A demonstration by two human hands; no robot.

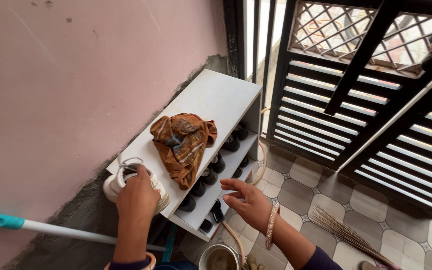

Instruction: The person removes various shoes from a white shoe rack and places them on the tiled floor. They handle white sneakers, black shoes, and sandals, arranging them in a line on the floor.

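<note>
A white shoe rack is standing against the pink wall, carrying a crumpled brown cloth on top. The left hand is clamping a white shoe at the rack's near top corner, seemingly setting it down or lifting it. The right hand is hovering open and empty beside the shelves; the next move calls for a steady grip.

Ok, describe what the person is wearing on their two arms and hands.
Both hands are bare, with no gloves. The right hand has a pale, beaded-looking bangle around the wrist, and a dark purple sleeve begins further up the forearm. The left hand has an orange-pink bangle at the wrist, with a dark purple sleeve edge just below it at the frame's bottom.
</note>
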